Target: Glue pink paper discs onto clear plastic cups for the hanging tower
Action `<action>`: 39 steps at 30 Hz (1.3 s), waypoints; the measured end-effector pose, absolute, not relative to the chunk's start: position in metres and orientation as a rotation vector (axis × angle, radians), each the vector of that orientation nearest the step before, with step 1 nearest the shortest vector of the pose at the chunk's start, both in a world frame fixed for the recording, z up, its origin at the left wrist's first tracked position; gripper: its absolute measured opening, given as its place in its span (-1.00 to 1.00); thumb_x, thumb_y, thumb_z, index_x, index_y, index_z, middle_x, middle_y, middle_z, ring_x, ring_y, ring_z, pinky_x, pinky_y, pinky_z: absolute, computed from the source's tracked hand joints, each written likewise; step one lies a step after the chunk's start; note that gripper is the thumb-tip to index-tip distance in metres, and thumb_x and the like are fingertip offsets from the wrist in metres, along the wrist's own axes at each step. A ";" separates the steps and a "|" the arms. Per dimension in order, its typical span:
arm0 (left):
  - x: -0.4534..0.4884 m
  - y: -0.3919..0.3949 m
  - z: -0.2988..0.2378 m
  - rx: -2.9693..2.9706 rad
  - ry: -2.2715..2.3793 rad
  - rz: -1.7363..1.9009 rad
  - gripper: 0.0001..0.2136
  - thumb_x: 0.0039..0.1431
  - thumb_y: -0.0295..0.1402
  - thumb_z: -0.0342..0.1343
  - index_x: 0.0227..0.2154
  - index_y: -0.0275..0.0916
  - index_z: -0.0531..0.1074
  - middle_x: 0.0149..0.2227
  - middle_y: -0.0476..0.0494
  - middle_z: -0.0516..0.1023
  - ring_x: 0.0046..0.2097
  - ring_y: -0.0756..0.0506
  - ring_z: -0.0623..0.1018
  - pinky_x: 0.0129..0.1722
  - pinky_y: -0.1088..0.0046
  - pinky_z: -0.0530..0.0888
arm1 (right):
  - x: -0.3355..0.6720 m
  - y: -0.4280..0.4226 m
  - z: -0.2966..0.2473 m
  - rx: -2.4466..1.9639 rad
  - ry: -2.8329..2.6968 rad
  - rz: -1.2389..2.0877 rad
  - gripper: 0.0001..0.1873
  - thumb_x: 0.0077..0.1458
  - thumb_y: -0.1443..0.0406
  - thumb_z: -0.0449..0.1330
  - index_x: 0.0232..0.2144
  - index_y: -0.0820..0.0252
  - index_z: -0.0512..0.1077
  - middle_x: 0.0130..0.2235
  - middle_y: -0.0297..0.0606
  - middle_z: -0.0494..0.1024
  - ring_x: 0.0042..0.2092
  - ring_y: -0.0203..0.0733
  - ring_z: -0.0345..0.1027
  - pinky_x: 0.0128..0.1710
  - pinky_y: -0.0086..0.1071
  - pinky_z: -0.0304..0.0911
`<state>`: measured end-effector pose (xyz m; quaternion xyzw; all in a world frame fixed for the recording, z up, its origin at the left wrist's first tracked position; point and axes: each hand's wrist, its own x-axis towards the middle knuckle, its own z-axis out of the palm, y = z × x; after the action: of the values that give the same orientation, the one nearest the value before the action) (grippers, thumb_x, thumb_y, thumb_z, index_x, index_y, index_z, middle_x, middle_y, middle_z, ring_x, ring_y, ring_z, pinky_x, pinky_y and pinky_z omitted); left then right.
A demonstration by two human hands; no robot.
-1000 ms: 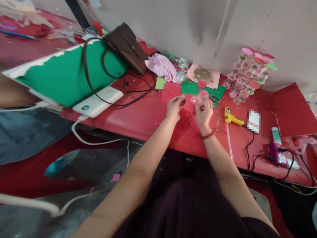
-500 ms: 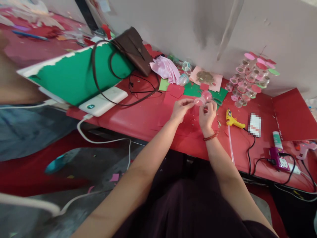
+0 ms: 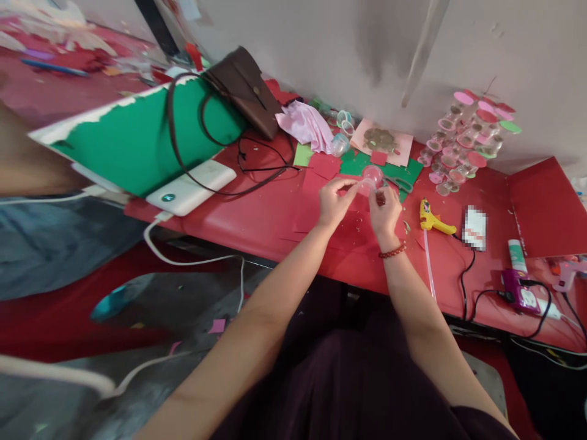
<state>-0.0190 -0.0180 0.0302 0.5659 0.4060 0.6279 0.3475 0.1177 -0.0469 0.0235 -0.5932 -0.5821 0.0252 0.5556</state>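
Above the red table, between both hands, is a small clear plastic cup piece [image 3: 372, 175] with a rounded pinkish end pointing away from me. My left hand [image 3: 336, 200] pinches its near left side between thumb and fingers. On the near right side, my right hand [image 3: 386, 209], with a beaded bracelet at the wrist, grips it with bent fingers. Red paper sheets [image 3: 314, 214] lie under the hands. Just beyond the right hand, scissors [image 3: 400, 184] rest on green paper [image 3: 355, 164].
A yellow glue gun [image 3: 433, 218] lies to the right, its cord trailing. Behind it stands a tower of clear cups and coloured discs [image 3: 463, 143]. A white power bank [image 3: 192, 187], brown bag [image 3: 243, 91] and green board [image 3: 137, 134] occupy the left. Another person's arm [image 3: 36, 153] is at far left.
The clear cup piece has turned slightly, its rounded end shifting left. My hands stay almost in place, still holding it.
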 end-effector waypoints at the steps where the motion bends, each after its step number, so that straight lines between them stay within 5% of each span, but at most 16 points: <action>1: -0.020 -0.019 0.030 1.502 1.078 1.634 -0.95 0.15 -0.32 0.36 -0.37 -0.13 0.70 -0.25 -0.16 0.74 -0.21 -0.13 0.65 -0.05 0.33 0.53 | 0.118 -0.047 0.022 -1.379 -1.387 0.019 -0.80 0.24 0.30 0.20 -0.44 0.07 0.30 -0.35 -0.33 0.46 -0.30 -0.25 0.37 -0.25 -0.33 0.39; 7: -0.024 -0.017 0.027 1.688 1.177 1.592 -0.96 0.17 -0.35 0.36 -0.35 -0.10 0.72 -0.23 -0.19 0.75 -0.21 -0.16 0.67 -0.05 0.31 0.51 | 0.117 -0.046 0.018 -1.312 -1.409 -0.096 -0.92 0.26 0.34 0.14 -0.32 0.07 0.37 -0.20 -0.24 0.51 -0.24 -0.23 0.45 -0.26 -0.31 0.49; 26: -0.024 -0.010 0.015 1.683 1.273 1.658 -0.95 0.16 -0.40 0.27 -0.39 -0.17 0.62 -0.35 -0.13 0.68 -0.28 -0.13 0.63 -0.11 0.34 0.50 | 0.113 -0.052 0.022 -1.352 -1.496 -0.024 -0.85 0.20 0.45 0.14 -0.32 0.08 0.39 -0.26 -0.30 0.51 -0.28 -0.24 0.41 -0.20 -0.32 0.45; 35: -0.026 0.007 0.009 1.329 1.213 1.633 -0.68 0.41 -0.31 0.05 -0.52 -0.18 0.37 -0.54 0.01 0.47 -0.46 -0.01 0.53 -0.34 0.47 0.44 | 0.117 -0.043 0.016 -1.298 -1.281 0.156 -0.85 0.29 0.20 0.18 -0.32 0.09 0.35 -0.35 -0.38 0.51 -0.40 -0.32 0.39 -0.32 -0.39 0.36; 39: -0.024 0.006 0.008 1.281 1.090 1.637 -0.86 0.22 -0.56 0.09 -0.38 -0.19 0.44 -0.36 0.00 0.58 -0.38 0.02 0.57 -0.29 0.51 0.47 | 0.116 -0.044 0.018 -1.312 -1.260 0.212 -0.82 0.29 0.15 0.19 -0.31 0.10 0.38 -0.35 -0.37 0.55 -0.38 -0.31 0.41 -0.30 -0.39 0.36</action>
<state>-0.0241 0.0058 0.0084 0.5032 0.4283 0.6432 0.3867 0.1165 -0.0439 0.0183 -0.5680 -0.5458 0.0919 0.6091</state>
